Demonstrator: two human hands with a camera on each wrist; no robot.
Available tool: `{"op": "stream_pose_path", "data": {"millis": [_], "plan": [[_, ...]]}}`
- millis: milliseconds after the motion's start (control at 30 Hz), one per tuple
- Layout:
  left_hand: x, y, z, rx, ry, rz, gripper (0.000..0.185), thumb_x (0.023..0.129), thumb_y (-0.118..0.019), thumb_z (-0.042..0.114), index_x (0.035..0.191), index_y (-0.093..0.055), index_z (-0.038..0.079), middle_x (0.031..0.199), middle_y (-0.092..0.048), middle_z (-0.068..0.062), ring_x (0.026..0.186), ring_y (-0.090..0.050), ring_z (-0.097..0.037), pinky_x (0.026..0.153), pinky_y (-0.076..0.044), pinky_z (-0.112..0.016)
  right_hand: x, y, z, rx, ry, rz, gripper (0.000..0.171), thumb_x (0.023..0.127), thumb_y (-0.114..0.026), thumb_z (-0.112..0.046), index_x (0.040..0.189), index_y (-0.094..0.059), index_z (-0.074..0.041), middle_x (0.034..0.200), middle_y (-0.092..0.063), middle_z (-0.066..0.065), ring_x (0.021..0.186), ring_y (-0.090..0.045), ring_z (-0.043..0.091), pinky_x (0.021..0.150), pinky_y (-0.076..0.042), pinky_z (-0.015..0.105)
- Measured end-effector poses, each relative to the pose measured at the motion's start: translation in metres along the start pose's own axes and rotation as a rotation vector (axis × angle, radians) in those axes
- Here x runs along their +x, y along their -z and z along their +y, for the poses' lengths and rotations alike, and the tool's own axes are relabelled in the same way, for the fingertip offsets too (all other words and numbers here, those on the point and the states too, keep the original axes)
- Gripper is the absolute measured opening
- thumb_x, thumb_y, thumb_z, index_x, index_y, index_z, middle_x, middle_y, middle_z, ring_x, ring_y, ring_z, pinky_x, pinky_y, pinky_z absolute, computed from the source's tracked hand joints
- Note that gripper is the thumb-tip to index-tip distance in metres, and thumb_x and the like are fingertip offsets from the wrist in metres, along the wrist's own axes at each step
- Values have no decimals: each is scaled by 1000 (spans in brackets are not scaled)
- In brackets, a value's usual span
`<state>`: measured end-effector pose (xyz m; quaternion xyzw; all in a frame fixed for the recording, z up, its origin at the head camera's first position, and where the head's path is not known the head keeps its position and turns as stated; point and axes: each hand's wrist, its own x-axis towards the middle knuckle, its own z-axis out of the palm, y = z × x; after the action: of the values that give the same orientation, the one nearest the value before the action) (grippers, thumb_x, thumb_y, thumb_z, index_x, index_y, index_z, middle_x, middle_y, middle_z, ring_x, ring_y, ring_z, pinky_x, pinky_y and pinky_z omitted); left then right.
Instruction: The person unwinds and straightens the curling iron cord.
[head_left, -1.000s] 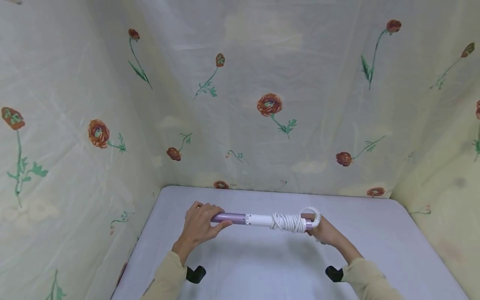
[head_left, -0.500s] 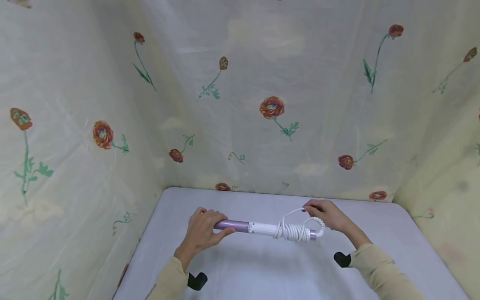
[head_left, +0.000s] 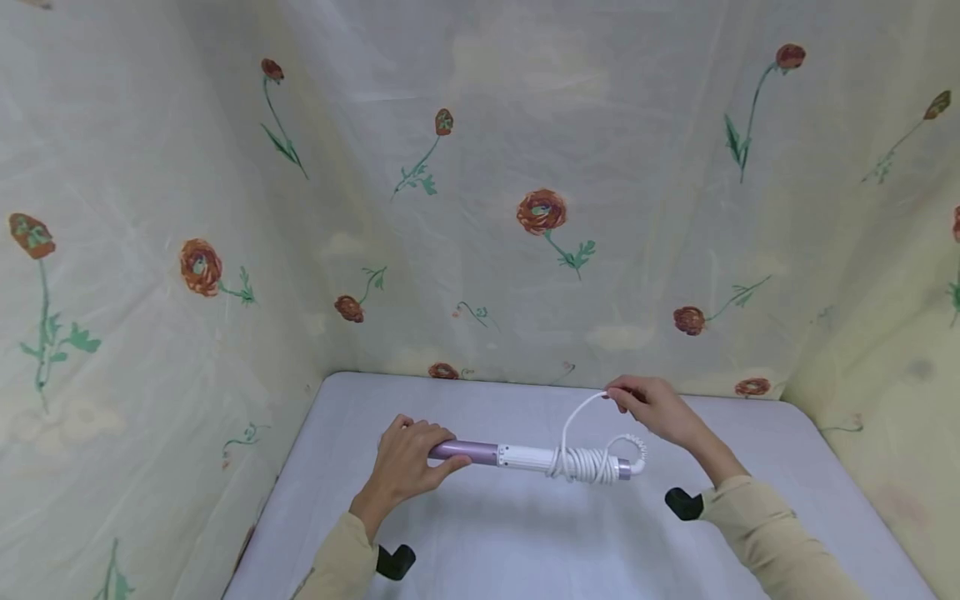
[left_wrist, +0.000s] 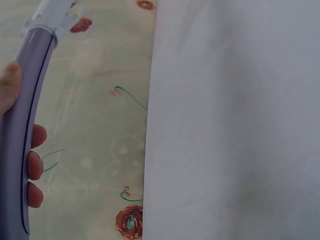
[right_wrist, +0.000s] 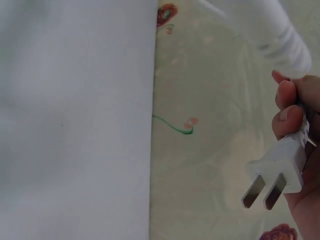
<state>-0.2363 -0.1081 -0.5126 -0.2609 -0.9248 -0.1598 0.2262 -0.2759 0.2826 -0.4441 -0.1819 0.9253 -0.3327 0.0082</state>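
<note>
You find no readable text, label, brand, number or sign in any view: the curling wand point(head_left: 525, 457), its white plug point(right_wrist: 280, 172) and the flowered cloth point(head_left: 540, 208) behind the wand all carry no lettering you can make out.

— What is that over the grey table point(head_left: 525, 542)?

— A curling iron point(head_left: 525, 456): lilac barrel, white handle, lying level above it.

— And the white cord point(head_left: 583, 461)?

— Coiled round the handle, one loose strand rising to a two-pin plug point(right_wrist: 277, 177).
</note>
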Motion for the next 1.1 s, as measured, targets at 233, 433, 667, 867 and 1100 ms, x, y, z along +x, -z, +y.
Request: {"op": "stream_pose_path", "data": {"millis": [233, 433, 667, 867, 1100], "plan": [[-2, -3, 0, -2, 15, -7, 45, 81, -56, 67, 92, -72, 27, 75, -68, 13, 64, -47, -2, 75, -35, -27, -3, 6, -15, -24, 32, 60, 26, 98, -50, -29, 106, -64, -9, 76, -54, 0, 63, -45, 11, 55, -40, 24], [-2, -4, -1, 18, 38, -4, 46, 80, -56, 68, 91, -72, 27, 75, -68, 13, 63, -46, -3, 75, -35, -28, -13, 11, -34, -31, 73, 113, 22, 98, -52, -25, 106, -65, -10, 78, -59, 5, 64, -47, 10, 56, -42, 23], [0, -3, -3, 38, 71, -10, 48, 79, -57, 68, 94, -73, 25, 78, -70, 10, 64, -47, -5, 76, -38, -30, -34, 9, -55, -20, 135, 190, 18, 95, -56, -20, 103, -67, -7, 77, -62, 1, 64, -51, 9, 54, -43, 22], [1, -3, -5, 58, 86, 3, 49, 79, -59, 67, 94, -73, 23, 78, -70, 8, 65, -49, -6, 77, -38, -32, -59, -4, -66, -3, 141, 238, 14, 93, -59, -18, 101, -67, -10, 71, -56, -5, 58, -44, 4, 48, -38, 22], [1, -4, -6, 64, 66, 33, 48, 78, -61, 65, 94, -73, 22, 78, -70, 8, 64, -50, -6, 76, -38, -32, -86, -24, -65, 97, 64, 189, 14, 95, -57, -22, 102, -65, -12, 69, -51, -8, 56, -44, 3, 48, -38, 22]]}}
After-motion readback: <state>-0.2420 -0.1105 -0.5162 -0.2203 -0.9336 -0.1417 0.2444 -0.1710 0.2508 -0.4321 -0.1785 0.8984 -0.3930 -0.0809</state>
